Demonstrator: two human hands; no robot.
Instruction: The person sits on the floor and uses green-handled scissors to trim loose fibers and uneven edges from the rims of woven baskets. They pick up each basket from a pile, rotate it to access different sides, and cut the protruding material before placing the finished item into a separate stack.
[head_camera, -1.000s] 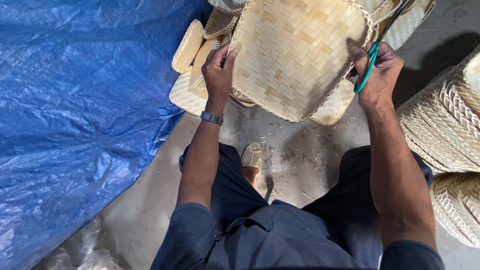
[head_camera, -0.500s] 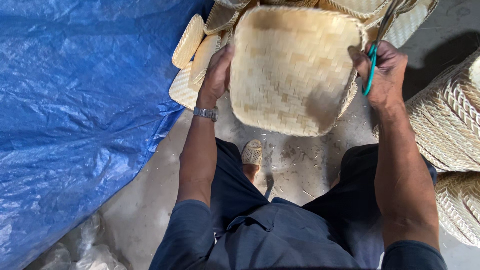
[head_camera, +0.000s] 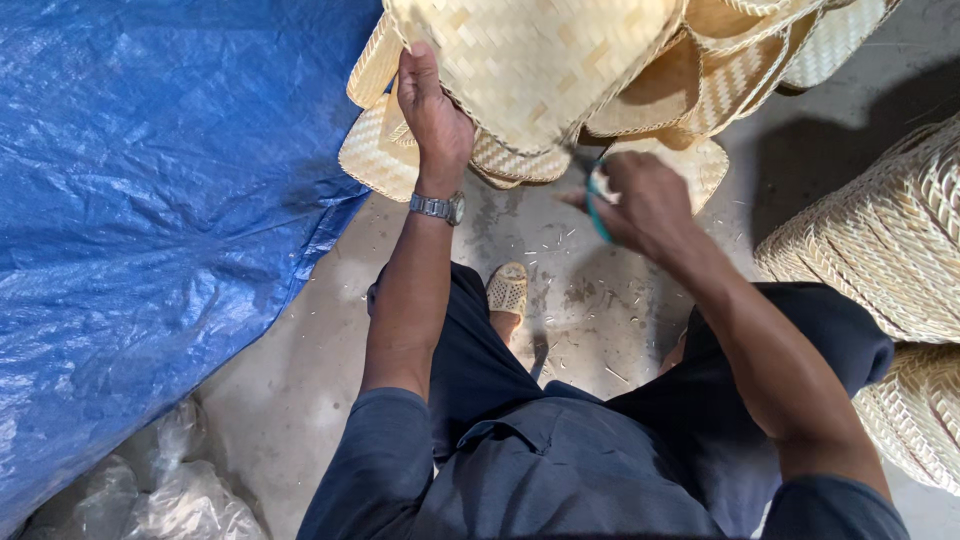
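Tarpaulin (head_camera: 150, 220), blue and wrinkled, covers the floor to the left of the left hand (head_camera: 432, 118). To the right of the right hand (head_camera: 640, 200) stand stacked woven baskets (head_camera: 880, 260); what is inside them I cannot see. Above both hands lies a pile of flat woven trays (head_camera: 720, 70), nested one in another, with nothing else in them. The left hand is clamped on the rim of the top woven tray (head_camera: 540, 60), thumb on the weave. The right hand is closed around scissors with a green handle (head_camera: 598, 205), just under the tray edge. To trim well, I think the tray must be held steady and the blades kept close to the rim. A wristwatch (head_camera: 438, 207) sits on the left wrist.
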